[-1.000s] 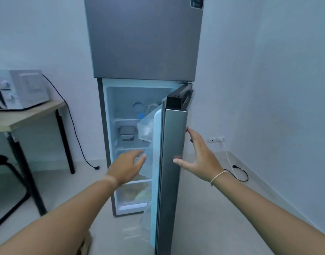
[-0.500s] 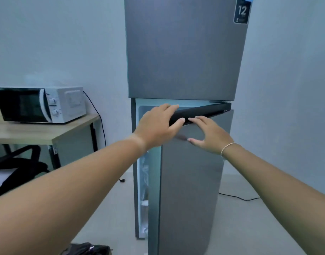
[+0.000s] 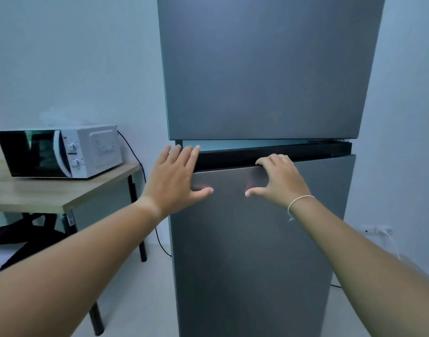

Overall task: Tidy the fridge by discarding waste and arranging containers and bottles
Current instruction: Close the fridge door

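Both forearms reach forward to the lower door of the fridge. The left hand lies flat on the door at its upper left corner, fingers spread and straight, the thumb pointing right; it grips nothing, only presses with the palm. The fingertips go over the door's top edge. The right hand is to the right of it, apart from it, with a thin white band on the wrist. Its fingers are bent and hooked over the black top edge of the door, the thumb stretched left on the door face. Above this edge a narrow pale gap shows under the upper door, wider at the left. Left of the fridge stands a table with a white microwave on it
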Available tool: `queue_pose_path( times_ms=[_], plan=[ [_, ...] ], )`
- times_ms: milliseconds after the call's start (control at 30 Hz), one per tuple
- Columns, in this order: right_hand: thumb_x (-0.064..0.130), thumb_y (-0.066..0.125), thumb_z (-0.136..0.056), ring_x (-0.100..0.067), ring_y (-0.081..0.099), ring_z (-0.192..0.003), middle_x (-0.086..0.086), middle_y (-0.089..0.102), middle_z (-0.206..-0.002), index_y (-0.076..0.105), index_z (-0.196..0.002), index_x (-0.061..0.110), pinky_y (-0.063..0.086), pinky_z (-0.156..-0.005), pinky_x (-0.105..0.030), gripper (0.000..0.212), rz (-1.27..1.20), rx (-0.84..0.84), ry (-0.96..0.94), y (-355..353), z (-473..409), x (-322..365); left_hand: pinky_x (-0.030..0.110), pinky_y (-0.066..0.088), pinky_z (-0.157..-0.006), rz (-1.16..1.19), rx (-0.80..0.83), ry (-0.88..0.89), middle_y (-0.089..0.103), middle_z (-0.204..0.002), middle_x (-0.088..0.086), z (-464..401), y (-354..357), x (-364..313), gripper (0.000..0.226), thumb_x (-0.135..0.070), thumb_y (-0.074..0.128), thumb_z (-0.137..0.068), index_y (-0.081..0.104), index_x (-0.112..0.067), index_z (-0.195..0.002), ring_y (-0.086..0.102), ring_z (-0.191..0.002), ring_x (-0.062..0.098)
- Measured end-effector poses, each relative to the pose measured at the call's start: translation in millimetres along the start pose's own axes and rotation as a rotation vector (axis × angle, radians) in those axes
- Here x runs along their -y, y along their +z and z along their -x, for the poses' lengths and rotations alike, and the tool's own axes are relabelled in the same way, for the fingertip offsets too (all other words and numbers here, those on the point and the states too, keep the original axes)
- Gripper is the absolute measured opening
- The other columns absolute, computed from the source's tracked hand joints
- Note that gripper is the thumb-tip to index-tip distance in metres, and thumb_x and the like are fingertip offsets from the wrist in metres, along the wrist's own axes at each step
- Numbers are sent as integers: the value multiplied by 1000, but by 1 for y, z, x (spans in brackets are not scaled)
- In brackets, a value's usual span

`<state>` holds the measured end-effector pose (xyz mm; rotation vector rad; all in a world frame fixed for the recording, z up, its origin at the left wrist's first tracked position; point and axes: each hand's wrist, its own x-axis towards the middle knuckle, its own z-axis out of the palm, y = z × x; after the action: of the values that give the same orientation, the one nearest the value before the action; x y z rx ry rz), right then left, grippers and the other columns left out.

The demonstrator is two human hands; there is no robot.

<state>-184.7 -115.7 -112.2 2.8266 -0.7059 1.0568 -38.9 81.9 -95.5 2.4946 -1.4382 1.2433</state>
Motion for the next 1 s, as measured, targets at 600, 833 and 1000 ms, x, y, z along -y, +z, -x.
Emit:
queue_pose_path(
  times_ms=[600, 833, 1000],
  plan=[
    [66, 66, -62, -23, 46, -107, -1, 55, -108, 54, -118, 20, 28, -103, -32, 74, 106, -105, 63, 58, -57, 0, 34, 3, -121, 179, 70, -127, -7, -161, 8, -55, 90, 6, 74, -50, 28, -95, -3, -11, -150, -3, -149, 23],
    [65, 65, -63, -27, 48, -106, -4, 56, -107, 55, -119, 17, 28, -105, -36, 74, 119, -132, 63, 71, -69, -6, 35, 9, -121, 177, 77, -134, 0, -161, 9, -69, 106, 10, 74, -52, 30, -94, 6, -10, -150, 8, -148, 23],
    [59, 66, -67, -30, 46, -109, -7, 56, -110, 53, -123, 15, 27, -109, -39, 72, 103, -137, 47, 71, -64, -3, 36, 11, -121, 184, 102, -142, 1, -161, 9, -71, 101, 8, 72, -51, 33, -94, 12, -10, -149, 10, -148, 25]
  ],
)
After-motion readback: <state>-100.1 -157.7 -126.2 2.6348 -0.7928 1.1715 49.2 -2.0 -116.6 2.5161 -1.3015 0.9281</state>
